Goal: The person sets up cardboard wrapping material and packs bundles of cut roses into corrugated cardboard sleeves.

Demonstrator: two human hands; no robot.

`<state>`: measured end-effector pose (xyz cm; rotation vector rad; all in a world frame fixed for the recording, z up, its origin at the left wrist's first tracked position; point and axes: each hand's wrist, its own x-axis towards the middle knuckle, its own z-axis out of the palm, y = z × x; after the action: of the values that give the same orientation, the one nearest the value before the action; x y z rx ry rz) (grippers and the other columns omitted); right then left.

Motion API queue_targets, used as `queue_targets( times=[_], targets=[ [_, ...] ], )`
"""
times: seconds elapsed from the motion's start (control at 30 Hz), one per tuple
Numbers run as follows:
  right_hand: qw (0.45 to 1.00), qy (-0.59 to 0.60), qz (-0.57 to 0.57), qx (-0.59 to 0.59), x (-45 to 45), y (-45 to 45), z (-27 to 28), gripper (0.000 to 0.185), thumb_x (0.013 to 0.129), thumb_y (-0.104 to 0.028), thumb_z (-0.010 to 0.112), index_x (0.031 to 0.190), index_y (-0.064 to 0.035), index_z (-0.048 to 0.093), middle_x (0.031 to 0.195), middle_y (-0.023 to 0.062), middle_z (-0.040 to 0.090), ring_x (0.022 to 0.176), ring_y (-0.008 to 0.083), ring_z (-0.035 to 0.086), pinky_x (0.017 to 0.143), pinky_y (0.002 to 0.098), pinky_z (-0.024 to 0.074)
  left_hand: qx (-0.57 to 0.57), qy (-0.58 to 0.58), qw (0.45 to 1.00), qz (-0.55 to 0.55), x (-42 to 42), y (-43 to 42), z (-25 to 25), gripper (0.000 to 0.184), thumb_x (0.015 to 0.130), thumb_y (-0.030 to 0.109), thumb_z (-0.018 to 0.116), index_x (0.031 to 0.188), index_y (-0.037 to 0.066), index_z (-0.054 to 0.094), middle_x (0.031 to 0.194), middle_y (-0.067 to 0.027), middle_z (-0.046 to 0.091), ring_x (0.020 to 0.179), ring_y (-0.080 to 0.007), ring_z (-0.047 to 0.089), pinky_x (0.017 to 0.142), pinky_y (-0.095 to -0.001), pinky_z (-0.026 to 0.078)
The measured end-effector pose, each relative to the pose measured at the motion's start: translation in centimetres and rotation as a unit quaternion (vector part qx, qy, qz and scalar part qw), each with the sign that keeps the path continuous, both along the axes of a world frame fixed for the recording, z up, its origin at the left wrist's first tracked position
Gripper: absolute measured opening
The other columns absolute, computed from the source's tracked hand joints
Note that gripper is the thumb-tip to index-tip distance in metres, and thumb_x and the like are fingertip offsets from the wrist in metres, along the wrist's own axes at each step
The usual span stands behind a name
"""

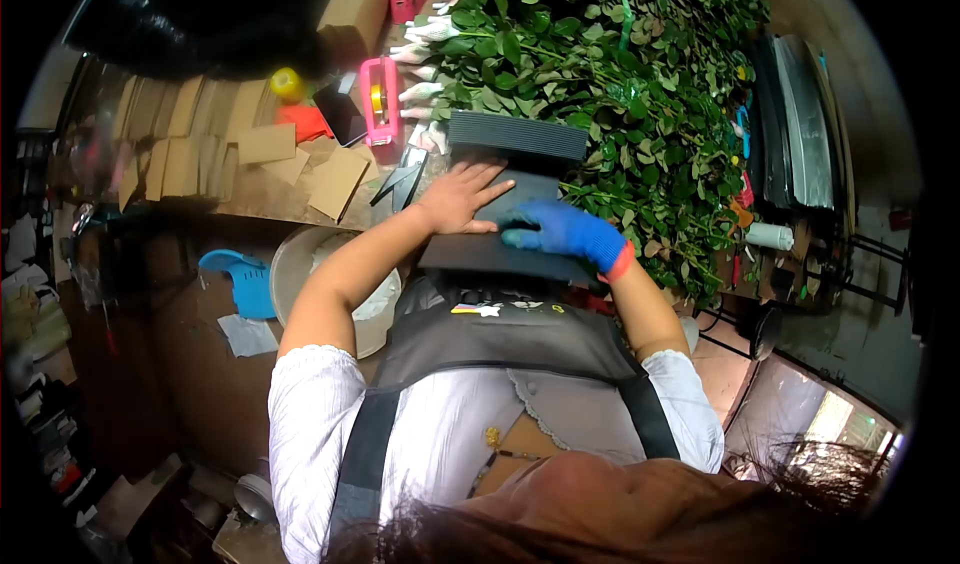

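A dark folded sheet of card (527,186) lies in front of me, with a ribbed strip (518,136) along its far end and a near flap (490,254) toward my apron. My left hand (465,196), bare, rests flat on the sheet with its fingers spread. Beside it, from the right, my right hand (562,234) in a blue knitted glove lies on the sheet by the upper edge of the near flap. The gloved fingers point left and stand apart from the thumb; their tips are partly hard to make out.
Leafy green stems (600,74) with white-wrapped ends are piled behind and right. At the left are a pink tape dispenser (380,104), scissors (402,179), cardboard pieces (338,182) and a yellow object (287,84). Below stand a pale bucket (290,279) and a blue plastic item (250,284).
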<state>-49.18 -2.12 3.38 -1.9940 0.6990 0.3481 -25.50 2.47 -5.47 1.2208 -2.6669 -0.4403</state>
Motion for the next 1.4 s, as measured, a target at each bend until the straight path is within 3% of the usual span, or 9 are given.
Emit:
queue_targets(
  times=[0.03, 0.27, 0.4, 0.53, 0.87, 1.17, 1.23, 1.3, 1.4],
  targets=[
    [0.993, -0.071, -0.028, 0.09, 0.1, 0.8, 1.0, 0.071, 0.083, -0.053, 0.067, 0.135, -0.0068, 0.056, 0.114, 0.0226, 0.066, 0.106, 0.038, 0.063, 0.091, 0.0466, 0.0493, -0.004, -0.007, 1.0, -0.002, 0.1, 0.1, 0.1, 0.089, 0.083, 0.059, 0.059, 0.156, 0.017, 0.03, 0.159, -0.0182, 0.029, 0.144, -0.0348, 0.032, 0.118, -0.0491, 0.023],
    [0.94, 0.021, 0.049, -0.337, 2.3, 6.0, -3.9, 0.05, 0.081, -0.037, 0.073, 0.125, -0.016, 0.064, 0.106, 0.0136, 0.068, 0.102, 0.0358, 0.063, 0.09, 0.0457, 0.0511, -0.035, 0.0, 0.999, 0.012, -0.2, -0.2, -1.4, 0.087, 0.085, 0.062, 0.054, 0.157, 0.019, 0.03, 0.16, -0.017, 0.028, 0.146, -0.0325, 0.03, 0.119, -0.0495, 0.021],
    [0.984, -0.169, -0.049, -0.017, 6.2, 3.6, -0.1, 0.044, 0.082, -0.031, 0.072, 0.122, -0.0122, 0.067, 0.107, 0.0174, 0.069, 0.099, 0.0339, 0.067, 0.089, 0.0446, 0.0523, -0.109, 0.049, 0.993, 0.014, 0.1, -0.1, -3.6, 0.067, 0.091, 0.041, 0.052, 0.153, 0.019, 0.037, 0.157, -0.0177, 0.035, 0.143, -0.0323, 0.037, 0.116, -0.0501, 0.027],
    [0.932, -0.32, 0.002, -0.172, 17.2, 2.1, -2.5, 0.049, 0.084, -0.026, 0.071, 0.13, -0.0106, 0.062, 0.112, 0.0151, 0.068, 0.098, 0.0313, 0.067, 0.085, 0.042, 0.0523, -0.218, 0.131, 0.965, 0.061, -1.3, -0.1, -4.7, 0.054, 0.091, 0.028, 0.052, 0.144, 0.018, 0.049, 0.15, -0.0173, 0.044, 0.136, -0.0325, 0.046, 0.107, -0.048, 0.04],
    [0.846, -0.151, 0.298, -0.415, 30.8, 1.0, -13.1, 0.03, 0.09, -0.012, 0.053, 0.118, -0.015, 0.059, 0.089, 0.0079, 0.062, 0.077, 0.029, 0.067, 0.061, 0.0439, 0.0494, -0.153, 0.149, 0.976, 0.051, -0.8, -0.3, -5.4, 0.056, 0.094, 0.032, 0.05, 0.149, 0.018, 0.043, 0.154, -0.0187, 0.038, 0.142, -0.0339, 0.039, 0.115, -0.0509, 0.029],
    [0.89, -0.316, -0.117, -0.308, 14.2, -0.6, 0.9, 0.026, 0.085, -0.021, 0.072, 0.11, -0.0137, 0.069, 0.093, 0.0048, 0.068, 0.08, 0.0213, 0.066, 0.068, 0.0334, 0.0522, -0.09, 0.195, 0.974, 0.066, -1.2, 1.1, -8.9, 0.075, 0.087, 0.058, 0.061, 0.143, 0.01, 0.047, 0.144, -0.0192, 0.048, 0.132, -0.0417, 0.044, 0.114, -0.0534, 0.031],
    [0.946, -0.222, -0.221, -0.086, 8.0, -0.6, -0.3, 0.023, 0.089, -0.022, 0.071, 0.108, -0.0087, 0.069, 0.086, 0.0038, 0.067, 0.074, 0.0127, 0.063, 0.067, 0.0283, 0.0509, 0.044, 0.029, 0.995, -0.08, 0.3, -0.7, -6.2, 0.062, 0.092, 0.052, 0.056, 0.141, 0.015, 0.05, 0.145, -0.0129, 0.05, 0.131, -0.0351, 0.047, 0.109, -0.051, 0.036],
    [0.909, -0.139, -0.345, 0.185, 3.9, -0.1, -1.3, 0.025, 0.092, -0.021, 0.07, 0.106, -0.0009, 0.066, 0.081, 0.0009, 0.066, 0.068, 0.0073, 0.06, 0.064, 0.0239, 0.0488, 0.079, 0.199, 0.976, 0.035, 0.0, -0.1, -2.4, 0.055, 0.089, 0.048, 0.059, 0.133, 0.015, 0.059, 0.141, -0.0126, 0.054, 0.132, -0.0337, 0.048, 0.106, -0.0498, 0.039],
    [0.926, -0.064, -0.349, 0.131, 1.3, 0.3, -4.3, 0.025, 0.092, -0.026, 0.067, 0.096, -0.0021, 0.068, 0.077, 0.0037, 0.067, 0.064, 0.0091, 0.062, 0.062, 0.0253, 0.0497, -0.06, 0.126, 0.99, 0.017, -0.1, -0.1, -3.6, 0.059, 0.087, 0.042, 0.061, 0.136, 0.009, 0.055, 0.142, -0.0162, 0.052, 0.135, -0.0359, 0.044, 0.111, -0.0501, 0.035]
  ],
)
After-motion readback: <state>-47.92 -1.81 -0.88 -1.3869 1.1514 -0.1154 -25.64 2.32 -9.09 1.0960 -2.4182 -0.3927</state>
